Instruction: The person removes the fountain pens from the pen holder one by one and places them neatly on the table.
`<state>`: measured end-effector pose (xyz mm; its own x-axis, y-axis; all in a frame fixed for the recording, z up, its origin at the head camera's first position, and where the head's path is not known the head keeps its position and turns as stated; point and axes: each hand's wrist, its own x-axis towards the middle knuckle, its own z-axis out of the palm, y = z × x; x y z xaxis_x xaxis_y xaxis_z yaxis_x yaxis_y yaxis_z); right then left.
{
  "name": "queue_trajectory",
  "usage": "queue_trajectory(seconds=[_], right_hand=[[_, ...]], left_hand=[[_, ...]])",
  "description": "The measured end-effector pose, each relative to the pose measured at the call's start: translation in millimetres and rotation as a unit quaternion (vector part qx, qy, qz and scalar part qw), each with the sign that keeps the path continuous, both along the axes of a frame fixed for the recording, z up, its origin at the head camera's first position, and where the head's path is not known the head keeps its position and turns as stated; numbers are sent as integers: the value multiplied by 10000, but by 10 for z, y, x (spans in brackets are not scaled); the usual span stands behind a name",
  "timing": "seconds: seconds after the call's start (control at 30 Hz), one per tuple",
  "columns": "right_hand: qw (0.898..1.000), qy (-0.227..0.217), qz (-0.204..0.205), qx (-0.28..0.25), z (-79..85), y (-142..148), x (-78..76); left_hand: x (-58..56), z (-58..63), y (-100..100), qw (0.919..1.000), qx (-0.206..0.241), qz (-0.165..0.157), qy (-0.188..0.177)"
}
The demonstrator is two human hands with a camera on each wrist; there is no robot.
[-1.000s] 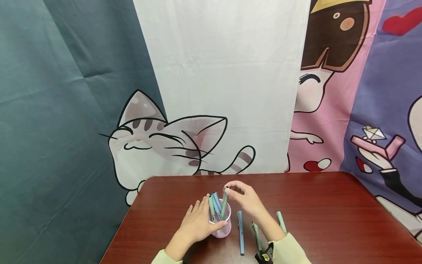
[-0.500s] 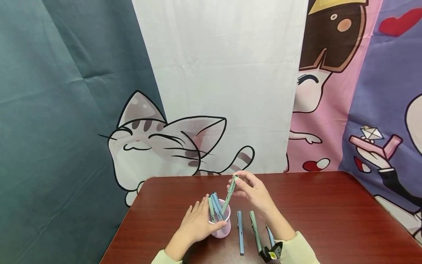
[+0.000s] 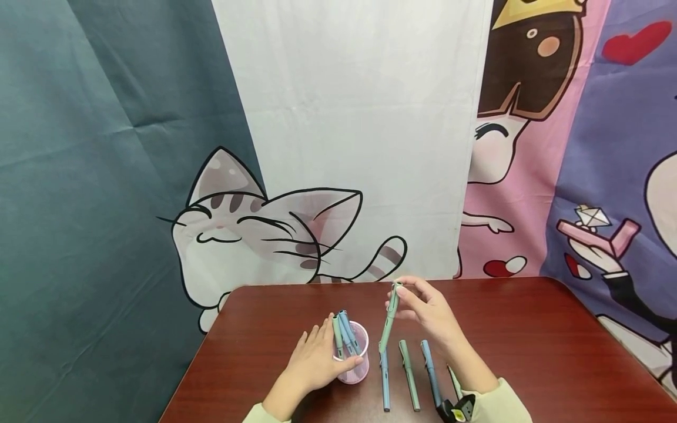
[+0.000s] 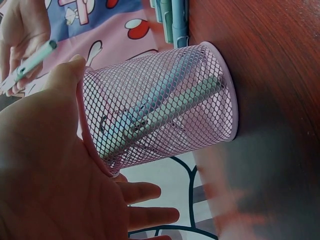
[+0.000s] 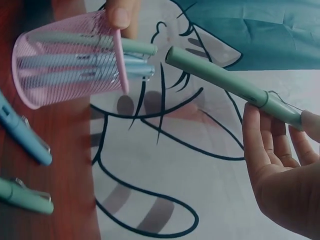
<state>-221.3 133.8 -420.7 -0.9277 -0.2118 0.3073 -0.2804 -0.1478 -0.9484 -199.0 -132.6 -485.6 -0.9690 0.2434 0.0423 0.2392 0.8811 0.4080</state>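
My right hand (image 3: 428, 311) pinches a green pen (image 5: 220, 77) near its clipped end, lifted and tilted, with the far end pointing down in the head view. A pink mesh pen cup (image 4: 165, 100) stands on the table to its left, apart from the held pen. Inside lean a green pen (image 3: 338, 335) and two blue pens (image 3: 349, 336). My left hand (image 3: 317, 361) rests against the cup, its fingers straight along the far left side and its thumb across the near rim. The left palm lies at the rim in the left wrist view.
Right of the cup, a blue pen (image 3: 385, 385), a green pen (image 3: 409, 379) and another blue pen (image 3: 431, 370) lie in a row on the red-brown table (image 3: 529, 352). A further green pen (image 3: 453, 379) is partly hidden by the right wrist. A cartoon cloth hangs behind.
My right hand has drawn the green pen up out of the cup and carried it to the right. The left hand has stayed at the cup.
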Motion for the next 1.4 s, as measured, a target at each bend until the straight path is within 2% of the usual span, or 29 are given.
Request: queue_trajectory(seconds=[0.33, 0.67, 1.17, 1.4], right_hand=[[9976, -398, -528, 223, -97, 232, 47], [9930, -615, -841, 548, -184, 519, 81], [9888, -680, -940, 938, -254, 803, 101], [9851, -858, -976, 1127, -303, 939, 111]], left_hand=[[3, -20, -13, 10000, 80, 11, 28], [-5, -36, -12, 10000, 89, -2, 37], [2, -20, -13, 10000, 63, 15, 17], [-1, -13, -12, 10000, 73, 6, 19]])
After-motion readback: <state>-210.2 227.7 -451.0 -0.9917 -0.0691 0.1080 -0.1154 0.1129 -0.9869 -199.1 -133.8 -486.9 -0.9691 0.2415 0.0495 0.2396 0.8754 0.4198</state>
